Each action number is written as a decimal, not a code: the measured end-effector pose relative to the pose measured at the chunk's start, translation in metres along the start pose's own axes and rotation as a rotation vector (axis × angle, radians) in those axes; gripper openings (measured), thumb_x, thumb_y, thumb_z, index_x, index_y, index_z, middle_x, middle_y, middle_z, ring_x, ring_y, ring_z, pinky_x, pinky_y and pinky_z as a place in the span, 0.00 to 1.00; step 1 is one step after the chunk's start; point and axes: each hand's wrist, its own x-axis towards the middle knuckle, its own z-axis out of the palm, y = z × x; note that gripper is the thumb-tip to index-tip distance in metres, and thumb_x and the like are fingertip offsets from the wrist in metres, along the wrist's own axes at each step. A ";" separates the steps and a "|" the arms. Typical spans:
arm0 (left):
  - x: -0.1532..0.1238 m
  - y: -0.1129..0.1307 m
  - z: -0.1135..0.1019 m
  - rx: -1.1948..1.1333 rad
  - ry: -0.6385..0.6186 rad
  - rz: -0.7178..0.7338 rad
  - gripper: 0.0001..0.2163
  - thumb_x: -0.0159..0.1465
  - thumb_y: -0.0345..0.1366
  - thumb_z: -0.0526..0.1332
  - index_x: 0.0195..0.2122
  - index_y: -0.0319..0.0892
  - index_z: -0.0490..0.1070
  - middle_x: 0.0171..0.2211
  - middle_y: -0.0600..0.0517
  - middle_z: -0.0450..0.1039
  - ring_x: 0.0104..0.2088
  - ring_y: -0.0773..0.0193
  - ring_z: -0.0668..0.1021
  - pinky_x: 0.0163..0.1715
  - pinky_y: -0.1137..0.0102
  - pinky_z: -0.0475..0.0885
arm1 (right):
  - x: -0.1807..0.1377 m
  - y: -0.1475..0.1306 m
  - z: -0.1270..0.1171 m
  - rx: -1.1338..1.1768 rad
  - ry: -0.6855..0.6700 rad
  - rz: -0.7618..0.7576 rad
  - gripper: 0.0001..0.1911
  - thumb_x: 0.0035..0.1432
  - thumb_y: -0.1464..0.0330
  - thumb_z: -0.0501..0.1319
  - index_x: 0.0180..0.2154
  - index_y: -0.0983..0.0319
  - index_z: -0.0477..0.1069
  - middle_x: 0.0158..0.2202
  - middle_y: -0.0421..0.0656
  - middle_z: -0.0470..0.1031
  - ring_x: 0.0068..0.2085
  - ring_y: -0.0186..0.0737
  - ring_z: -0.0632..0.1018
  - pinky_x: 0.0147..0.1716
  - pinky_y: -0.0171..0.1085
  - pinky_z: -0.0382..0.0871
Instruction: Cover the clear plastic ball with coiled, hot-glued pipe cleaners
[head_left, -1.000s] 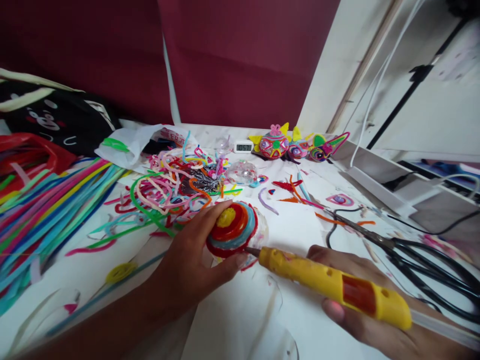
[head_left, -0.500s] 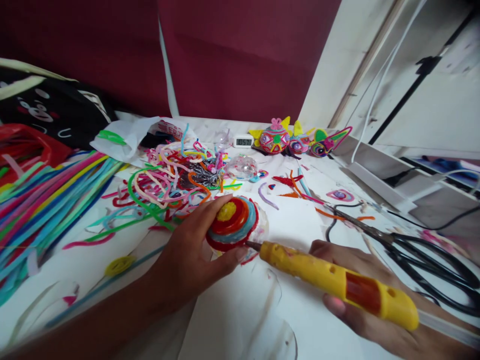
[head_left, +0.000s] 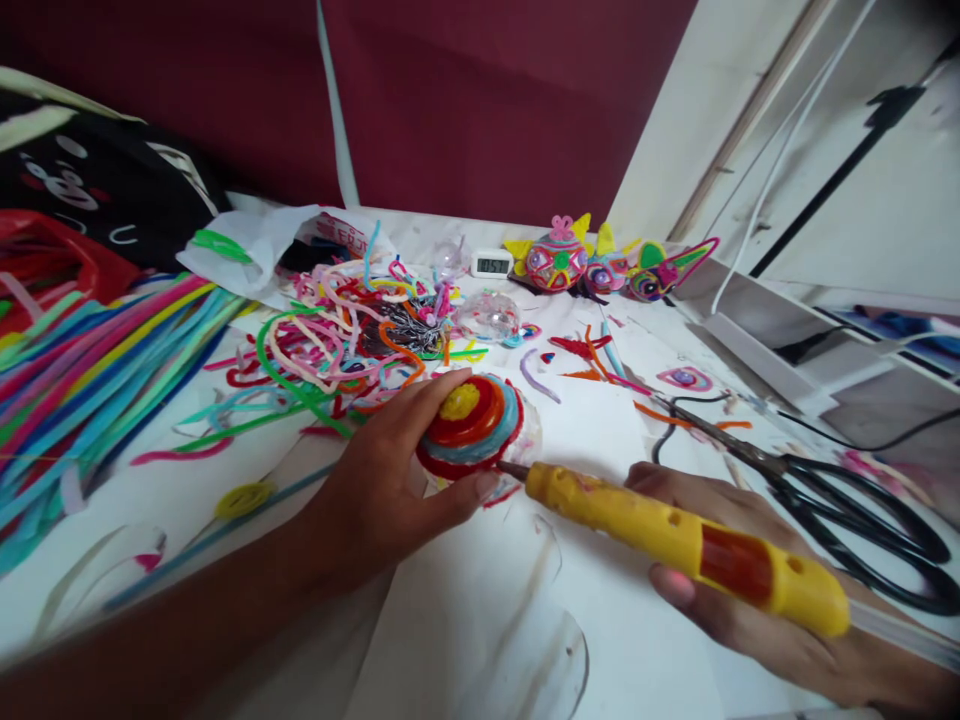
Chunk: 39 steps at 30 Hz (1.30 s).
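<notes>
Nozzle point(head_left: 514, 471) of the yellow hot-glue gun point(head_left: 679, 543), gripped in the right hand point(head_left: 765, 638), stayed at the ringed ball point(head_left: 481, 430) the half-curled left hand point(head_left: 386, 482) cupped over white paper point(head_left: 465, 620), so gluing apparently continued.

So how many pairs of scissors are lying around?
1: black-handled scissors, just beyond the right hand. Others could be hidden, perhaps under the colourful pile.

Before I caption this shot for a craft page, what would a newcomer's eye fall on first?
Probably the striped ball at the centre, held in the left hand, with the yellow glue gun in the right hand pointing at it. Next might come the bright tangle of pipe cleaners behind it, then the black scissors at right.
</notes>
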 end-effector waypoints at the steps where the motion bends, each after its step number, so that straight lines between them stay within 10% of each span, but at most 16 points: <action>1: 0.000 -0.001 -0.001 0.002 -0.004 0.000 0.35 0.55 0.47 0.74 0.65 0.57 0.69 0.61 0.50 0.75 0.58 0.40 0.76 0.66 0.50 0.66 | 0.000 0.000 -0.001 -0.002 0.007 0.003 0.10 0.63 0.56 0.60 0.42 0.52 0.74 0.40 0.44 0.79 0.39 0.49 0.82 0.35 0.40 0.79; 39: -0.005 -0.002 0.004 0.092 0.027 0.055 0.26 0.63 0.45 0.63 0.63 0.55 0.65 0.57 0.48 0.75 0.53 0.45 0.78 0.59 0.49 0.72 | 0.009 0.001 0.002 0.107 0.071 -0.230 0.16 0.64 0.61 0.62 0.53 0.52 0.68 0.41 0.44 0.78 0.36 0.44 0.81 0.37 0.38 0.79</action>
